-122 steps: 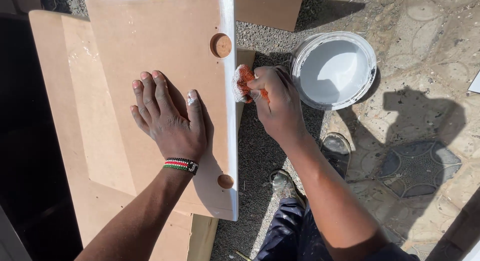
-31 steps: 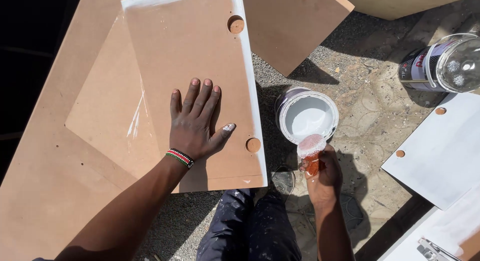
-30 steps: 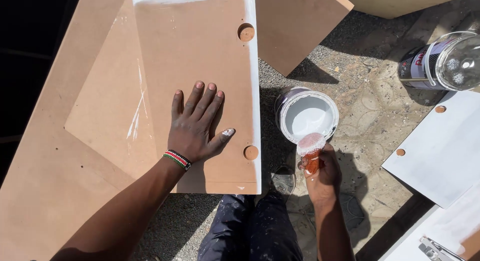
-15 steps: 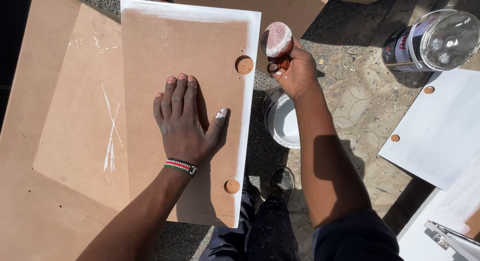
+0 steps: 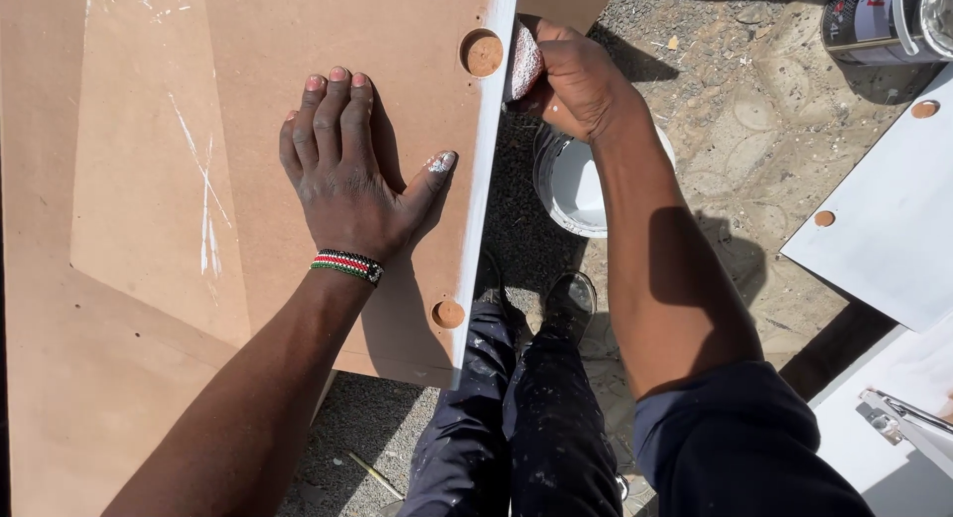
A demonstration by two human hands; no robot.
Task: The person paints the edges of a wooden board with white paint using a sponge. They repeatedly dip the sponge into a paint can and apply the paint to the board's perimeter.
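Brown fibreboard base sheet [image 5: 60,378] fills the left side, lying flat, with white paint scratches on it. On top of it lies a smaller brown fibreboard panel [image 5: 298,41] with two round hinge holes, one near the top right corner [image 5: 482,54] and one lower down [image 5: 448,314], both close to its right edge. That right edge [image 5: 481,194] is coated white.

Left hand [image 5: 347,175] lies flat on the panel, palm down, fingers together and pointing up the frame, thumb spread toward the white edge (nail has white paint on it). It grips nothing, just presses. Red, green and black beaded wristband [image 5: 345,265] sits on the wrist.

Right of the edge, right hand [image 5: 576,80] is closed around a small paint-soaked roller or sponge pad [image 5: 523,63] (pinkish-white; can't tell which, mostly hidden by fingers). The pad touches the white edge just beside the upper hole.

Below that hand, a round white paint bucket [image 5: 571,185] sits on the gravel ground [image 5: 735,110], partly covered by the forearm. Dark paint-spattered trousers [image 5: 516,408] and a black shoe [image 5: 571,299] show under the panel's lower corner.

Far right: a white-painted panel with round holes [image 5: 884,239] lies on the ground, well apart from the hands. Metal paint can [image 5: 884,21] stands at the top right corner.
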